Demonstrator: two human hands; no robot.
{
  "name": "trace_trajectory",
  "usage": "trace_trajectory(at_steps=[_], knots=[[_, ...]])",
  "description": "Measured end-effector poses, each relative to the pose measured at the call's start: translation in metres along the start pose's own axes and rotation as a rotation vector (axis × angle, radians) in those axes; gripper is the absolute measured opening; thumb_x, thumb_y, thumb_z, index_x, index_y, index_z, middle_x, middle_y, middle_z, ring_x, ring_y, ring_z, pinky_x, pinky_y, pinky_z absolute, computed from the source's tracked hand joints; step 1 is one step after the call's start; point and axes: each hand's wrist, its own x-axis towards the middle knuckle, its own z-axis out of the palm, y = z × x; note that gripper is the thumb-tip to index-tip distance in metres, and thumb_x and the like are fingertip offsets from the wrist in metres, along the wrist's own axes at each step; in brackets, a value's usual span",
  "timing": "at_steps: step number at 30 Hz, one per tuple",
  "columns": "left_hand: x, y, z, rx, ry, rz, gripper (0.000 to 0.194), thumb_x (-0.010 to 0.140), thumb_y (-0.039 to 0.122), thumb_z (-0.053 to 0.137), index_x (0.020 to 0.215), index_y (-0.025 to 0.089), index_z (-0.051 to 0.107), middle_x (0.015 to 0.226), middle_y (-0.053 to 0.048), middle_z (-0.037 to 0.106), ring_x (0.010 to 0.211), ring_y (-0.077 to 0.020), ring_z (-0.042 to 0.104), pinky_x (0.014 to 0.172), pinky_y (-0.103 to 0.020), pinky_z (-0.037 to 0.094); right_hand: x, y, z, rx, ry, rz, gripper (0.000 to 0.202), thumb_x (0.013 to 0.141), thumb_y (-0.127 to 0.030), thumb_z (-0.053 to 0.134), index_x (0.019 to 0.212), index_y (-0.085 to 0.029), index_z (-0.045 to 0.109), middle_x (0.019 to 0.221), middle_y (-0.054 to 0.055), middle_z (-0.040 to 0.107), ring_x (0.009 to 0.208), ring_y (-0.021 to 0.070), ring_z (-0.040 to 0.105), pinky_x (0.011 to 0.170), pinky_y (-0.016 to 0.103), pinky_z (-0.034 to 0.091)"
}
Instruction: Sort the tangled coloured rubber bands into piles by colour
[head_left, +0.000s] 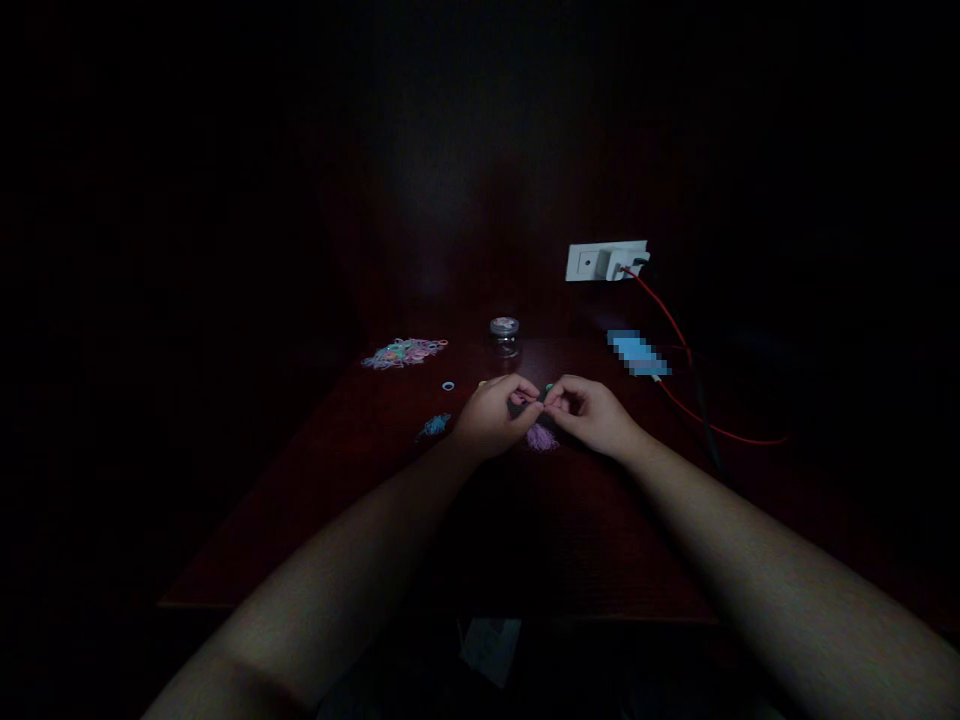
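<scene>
Above the dark red table, my left hand (498, 415) and my right hand (592, 414) meet fingertip to fingertip. Both are closed in a pinch, and whatever lies between the fingers is too small to make out. Just below the fingertips is a small pile of purple bands (541, 437). A bunch of blue bands (435, 426) lies left of my left hand. Beyond the hands sit a light blue ring (448, 386), a yellow bit (482, 384) partly hidden by my left hand, and a green bit (550, 386) behind the right fingers.
A heap of mixed coloured bands (405, 352) lies at the back left. Behind my hands stands a small clear lidded jar (505, 338). At the right is a blurred-out phone-like object (637, 353) with a red cable (720, 430) from a wall socket (585, 262).
</scene>
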Motion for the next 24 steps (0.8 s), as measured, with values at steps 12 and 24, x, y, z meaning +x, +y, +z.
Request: trace_trajectory(at_steps=[12,24], knots=[[0.0014,0.0026,-0.0016,-0.025,-0.035,-0.053,0.009,0.079,0.022,0.06,0.083,0.018,0.068,0.078,-0.001,0.069,0.07,-0.0124,0.06,0.068,-0.024,0.046,-0.0005,0.0021,0.0001,0.023,-0.033,0.023,0.015,0.077,-0.03,0.064,0.079,-0.016,0.061,0.061,-0.002,0.051,0.054,0.0094,0.043,0.05,0.022,0.036],[0.0008,0.0026,-0.0001,-0.043,-0.029,-0.074,0.01,0.08,0.025,0.061,0.083,0.018,0.068,0.076,-0.001,0.069,0.068,-0.0122,0.059,0.067,-0.024,0.046,-0.0003,-0.0054,0.0,0.054,-0.059,0.055,0.016,0.075,-0.03,0.063,0.08,-0.015,0.06,0.062,-0.002,0.05,0.054,0.0097,0.042,0.05,0.023,0.034]])
